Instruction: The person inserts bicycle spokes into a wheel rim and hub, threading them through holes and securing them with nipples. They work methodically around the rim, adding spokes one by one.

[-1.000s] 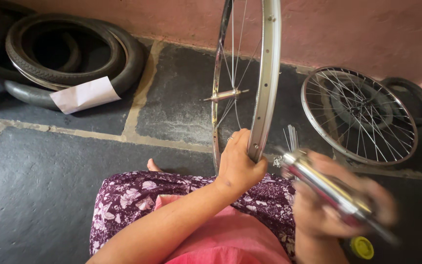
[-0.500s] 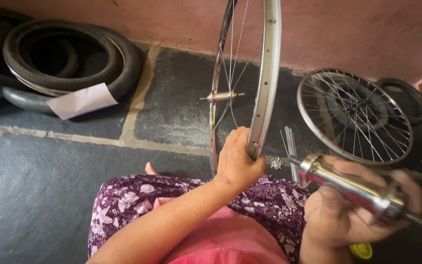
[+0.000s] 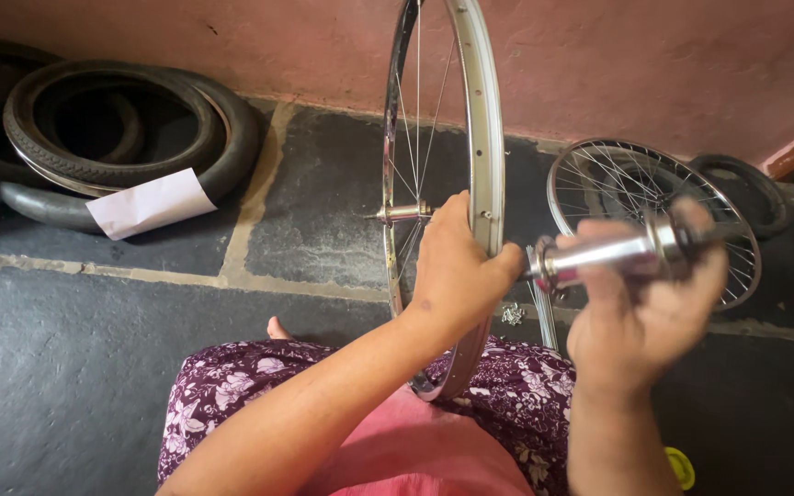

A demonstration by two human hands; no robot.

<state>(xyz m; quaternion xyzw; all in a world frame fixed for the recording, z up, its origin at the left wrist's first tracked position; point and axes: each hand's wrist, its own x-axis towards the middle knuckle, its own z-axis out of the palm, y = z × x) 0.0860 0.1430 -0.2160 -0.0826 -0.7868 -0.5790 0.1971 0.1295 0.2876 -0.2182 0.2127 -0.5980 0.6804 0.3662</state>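
A spoked bicycle wheel with a shiny metal rim (image 3: 486, 119) stands upright between my knees, its hub axle (image 3: 403, 213) pointing left. My left hand (image 3: 457, 266) grips the rim at its near side. My right hand (image 3: 640, 308) holds a silver metal hub (image 3: 613, 253) level, its left end close to the rim beside my left thumb. The hand and hub are motion-blurred. My lap shows a purple flowered garment (image 3: 232, 390) and a pink cloth (image 3: 397, 450).
A second spoked wheel (image 3: 650, 207) lies flat on the dark stone floor at right, with a small tyre (image 3: 746, 188) behind it. Black tyres (image 3: 112, 138) and a white paper (image 3: 151, 202) lie at back left. A pink wall (image 3: 645, 64) runs behind. Small metal bits (image 3: 512, 315) rest near the rim.
My right hand has raised the silver hub from low at the right and turned it level, bringing its end up next to the rim. My left hand keeps its grip on the rim.
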